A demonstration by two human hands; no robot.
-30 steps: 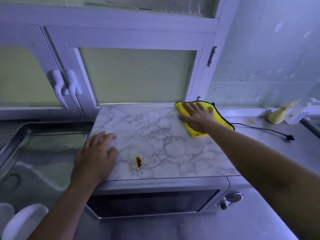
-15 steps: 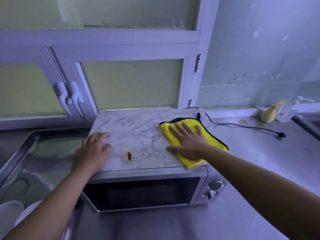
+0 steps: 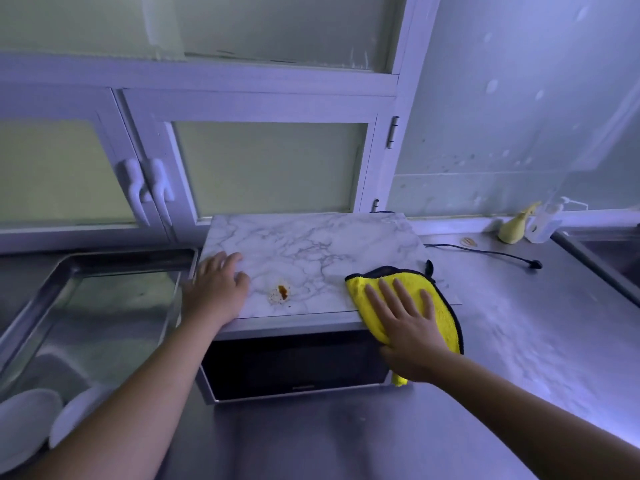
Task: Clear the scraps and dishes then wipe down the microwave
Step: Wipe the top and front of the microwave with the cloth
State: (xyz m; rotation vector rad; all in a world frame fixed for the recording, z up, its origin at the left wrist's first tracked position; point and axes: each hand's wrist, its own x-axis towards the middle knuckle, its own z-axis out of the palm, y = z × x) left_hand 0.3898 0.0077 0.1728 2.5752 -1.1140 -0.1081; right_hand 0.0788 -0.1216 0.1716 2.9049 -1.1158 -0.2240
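Right hand (image 3: 408,327) fingers flat, pressing cloth (image 3: 443,306) at microwave (image 3: 311,251) front-right corner | left hand (image 3: 218,289) open, bracing top | sweep left over stain (image 3: 282,292), pressure even

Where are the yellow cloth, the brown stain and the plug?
cloth (image 3: 444,317), head view, bare yellow part near its right edge.
stain (image 3: 283,291), head view, its dark centre.
plug (image 3: 535,264), head view, its black body.

One grey microwave with marble-pattern top (image 3: 311,251). One yellow microfibre cloth with black edging (image 3: 445,306). One brown stain (image 3: 283,292). Two hands: left hand (image 3: 216,289), right hand (image 3: 405,323). Two white round dishes (image 3: 24,424) (image 3: 79,410). One steel sink (image 3: 41,296). One black cable (image 3: 485,251). One pale yellow cone-shaped object (image 3: 514,228) and one clear pump bottle (image 3: 545,223), counter's far right edge. Two white cabinet handles (image 3: 133,188) (image 3: 160,185).
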